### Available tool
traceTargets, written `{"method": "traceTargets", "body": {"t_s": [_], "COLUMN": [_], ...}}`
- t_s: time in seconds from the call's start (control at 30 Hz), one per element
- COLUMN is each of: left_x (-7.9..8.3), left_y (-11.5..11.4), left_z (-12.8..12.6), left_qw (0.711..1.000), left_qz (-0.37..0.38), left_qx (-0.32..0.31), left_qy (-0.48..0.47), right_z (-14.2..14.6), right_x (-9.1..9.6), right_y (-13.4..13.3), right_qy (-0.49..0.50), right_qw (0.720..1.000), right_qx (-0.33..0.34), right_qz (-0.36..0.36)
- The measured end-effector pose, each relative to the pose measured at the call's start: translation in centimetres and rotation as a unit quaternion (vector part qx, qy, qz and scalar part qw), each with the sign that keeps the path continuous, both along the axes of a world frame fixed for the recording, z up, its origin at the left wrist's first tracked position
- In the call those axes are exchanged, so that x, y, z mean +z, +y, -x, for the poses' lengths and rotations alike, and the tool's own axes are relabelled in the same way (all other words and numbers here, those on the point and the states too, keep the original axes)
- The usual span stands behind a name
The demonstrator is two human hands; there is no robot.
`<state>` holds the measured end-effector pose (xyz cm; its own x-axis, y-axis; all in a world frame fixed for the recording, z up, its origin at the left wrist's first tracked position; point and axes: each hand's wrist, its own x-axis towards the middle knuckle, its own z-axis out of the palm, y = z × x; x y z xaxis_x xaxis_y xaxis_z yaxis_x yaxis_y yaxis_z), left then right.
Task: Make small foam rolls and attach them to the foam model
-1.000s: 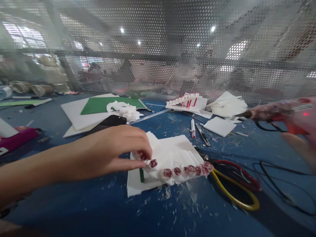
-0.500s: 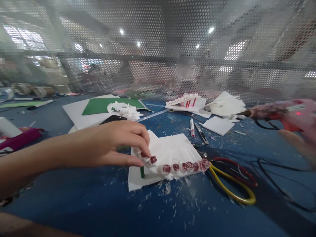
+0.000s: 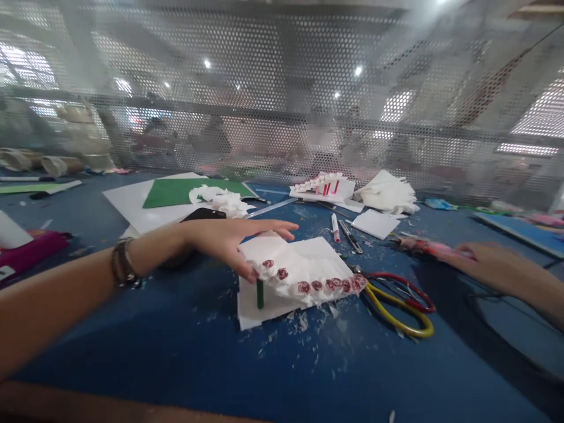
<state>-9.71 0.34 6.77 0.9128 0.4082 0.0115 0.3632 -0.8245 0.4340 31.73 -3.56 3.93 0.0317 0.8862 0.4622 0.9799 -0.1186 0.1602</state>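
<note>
My left hand (image 3: pixel 229 241) is at the left edge of a white paper model (image 3: pixel 304 258), its thumb in front and its fingers behind, closed around that corner. Small dark-red paper roses (image 3: pixel 304 286) line the model's front edge. A short green post (image 3: pixel 260 294) stands under its raised left side, on a white base sheet (image 3: pixel 249 311). Over on the right, my right hand (image 3: pixel 484 264) is closed on the handle of a pink hot glue gun (image 3: pixel 434 249), which is low at the table surface. Part of that hand's grip is blurred.
Scissors (image 3: pixel 405 311) with red and yellow handles touch the model's right end. A marker (image 3: pixel 335 228) and a craft knife (image 3: pixel 351 237) lie behind it. Further back are a paper stair model (image 3: pixel 324 187), white sheets (image 3: pixel 385 191), green card (image 3: pixel 170 194) and a perforated screen (image 3: pixel 264 88).
My right hand has lowered the glue gun from the air to the table. My left hand has shifted from pressing near the roses to the model's left edge, and the model has turned slightly.
</note>
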Motion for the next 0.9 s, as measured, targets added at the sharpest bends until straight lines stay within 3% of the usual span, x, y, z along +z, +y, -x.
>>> {"method": "traceTargets", "body": {"t_s": [0.03, 0.07, 0.17, 0.23, 0.37, 0.5, 0.6, 0.77, 0.9], "left_x": [-0.2, -0.3, -0.7, -0.8, -0.3, 0.3, -0.4, -2.7, -3.5], "left_y": [0.1, 0.2, 0.2, 0.0, -0.3, -0.2, 0.1, 0.5, 0.8], "left_z": [-0.3, -0.5, -1.2, -1.6, -1.8, -1.8, -2.4, -3.7, -3.8], "left_qw": [1.0, 1.0, 0.998, 0.996, 0.993, 0.979, 0.967, 0.963, 0.959], "left_qz": [-0.002, -0.007, -0.031, -0.033, -0.035, -0.079, -0.134, -0.136, -0.118], "left_qx": [0.0, 0.003, 0.036, 0.051, 0.061, 0.119, 0.16, 0.178, 0.193], "left_qy": [-0.007, -0.015, -0.044, -0.06, -0.098, -0.143, -0.146, -0.147, -0.169], "right_z": [1.2, 2.6, 7.3, 10.4, 15.3, 17.4, 17.6, 18.0, 18.5], "right_x": [1.2, 2.3, 5.3, 6.3, 7.0, 7.7, 8.0, 7.1, 6.4], "right_y": [-0.5, -1.1, -3.0, -4.1, -5.4, -4.5, -2.7, 0.4, 1.9], "right_qy": [-0.019, -0.023, 0.081, 0.093, 0.053, 0.072, 0.071, 0.045, 0.055], "right_qw": [1.0, 0.999, 0.987, 0.958, 0.895, 0.883, 0.882, 0.863, 0.84], "right_qx": [-0.008, 0.026, 0.136, 0.27, 0.442, 0.464, 0.464, 0.493, 0.508], "right_qz": [-0.003, 0.01, -0.001, -0.005, 0.002, -0.017, -0.032, 0.103, 0.183]}}
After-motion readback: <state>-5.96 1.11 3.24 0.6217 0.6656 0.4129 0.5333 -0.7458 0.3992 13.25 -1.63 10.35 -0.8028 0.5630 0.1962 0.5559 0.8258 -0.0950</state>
